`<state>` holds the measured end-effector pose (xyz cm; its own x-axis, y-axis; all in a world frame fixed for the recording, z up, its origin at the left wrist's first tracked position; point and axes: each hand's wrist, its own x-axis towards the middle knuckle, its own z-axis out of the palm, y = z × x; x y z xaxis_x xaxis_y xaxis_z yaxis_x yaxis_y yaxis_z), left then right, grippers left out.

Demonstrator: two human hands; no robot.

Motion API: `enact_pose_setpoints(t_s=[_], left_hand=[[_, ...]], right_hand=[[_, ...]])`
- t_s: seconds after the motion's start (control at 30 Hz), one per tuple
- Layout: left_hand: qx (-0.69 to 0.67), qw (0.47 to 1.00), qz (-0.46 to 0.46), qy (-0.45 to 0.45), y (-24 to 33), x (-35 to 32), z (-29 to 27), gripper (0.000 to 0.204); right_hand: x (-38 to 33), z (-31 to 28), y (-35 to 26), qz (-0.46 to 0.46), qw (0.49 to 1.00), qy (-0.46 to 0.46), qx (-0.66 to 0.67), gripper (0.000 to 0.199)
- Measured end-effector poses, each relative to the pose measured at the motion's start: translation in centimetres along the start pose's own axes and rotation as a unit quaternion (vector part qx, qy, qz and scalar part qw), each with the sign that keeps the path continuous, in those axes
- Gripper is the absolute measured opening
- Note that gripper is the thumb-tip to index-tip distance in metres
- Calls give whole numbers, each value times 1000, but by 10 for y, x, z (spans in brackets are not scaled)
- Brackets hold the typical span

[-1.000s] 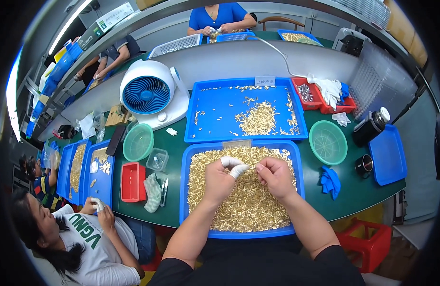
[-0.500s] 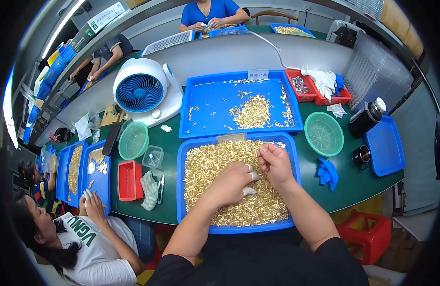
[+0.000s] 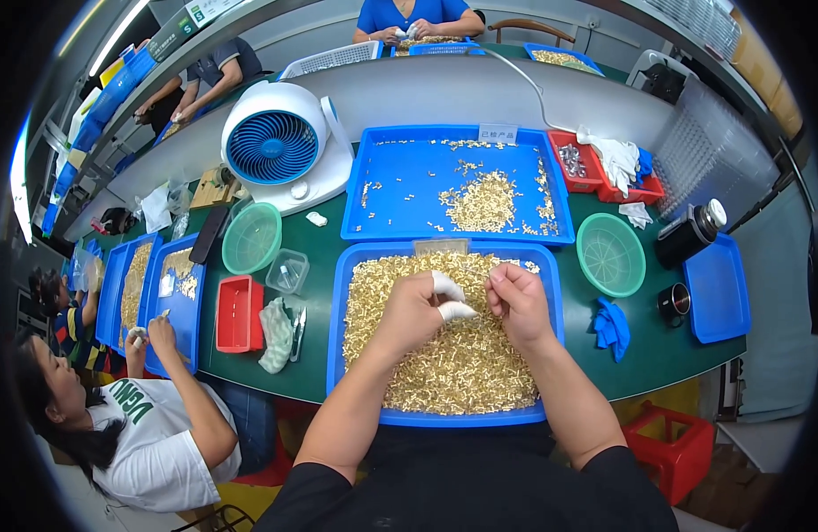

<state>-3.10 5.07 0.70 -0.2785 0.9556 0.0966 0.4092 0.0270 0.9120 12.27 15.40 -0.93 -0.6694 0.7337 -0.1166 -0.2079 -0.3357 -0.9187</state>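
A blue tray (image 3: 338, 355) full of small brass-coloured metal pieces (image 3: 462, 372) lies right in front of me. Over its middle, my left hand (image 3: 418, 310) is curled, with white covers on the thumb and forefinger, whose tips come close together. What sits between those tips is too small to make out. Just to its right, my right hand (image 3: 520, 306) pinches thumb against forefinger above the pieces; whatever is in that pinch cannot be made out. Behind stands a second blue tray (image 3: 391, 222) with a smaller heap of similar pieces (image 3: 482, 202).
To the left are a white fan (image 3: 276, 146), a green basket (image 3: 252, 238), a red bin (image 3: 239, 313) and tweezers (image 3: 298, 333). On the right stand another green basket (image 3: 611, 254), a blue cloth (image 3: 611, 328), a mug (image 3: 673, 298) and a flask (image 3: 690, 232). A co-worker (image 3: 161, 417) sits at left.
My left hand has lifted from the brass pieces and turned its fingertips toward my right hand. A thin rod seen in my right pinch before is no longer distinct. The co-worker's hands have lowered.
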Motion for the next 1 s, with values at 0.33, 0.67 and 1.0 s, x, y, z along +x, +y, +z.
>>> enact_pose_setpoints(t_s=[0.33, 0.67, 1.0], left_hand=[[-311, 943, -36, 108, -6, 1, 3, 13], [38, 990, 60, 120, -1, -1, -1, 8], [-32, 996, 49, 71, -4, 2, 1, 25]], right_hand=[[-4, 2, 1, -22, 997, -40, -65, 17], [-2, 4, 4, -41, 992, -14, -120, 19], [3, -1, 5, 15, 1000, 7, 10, 17]])
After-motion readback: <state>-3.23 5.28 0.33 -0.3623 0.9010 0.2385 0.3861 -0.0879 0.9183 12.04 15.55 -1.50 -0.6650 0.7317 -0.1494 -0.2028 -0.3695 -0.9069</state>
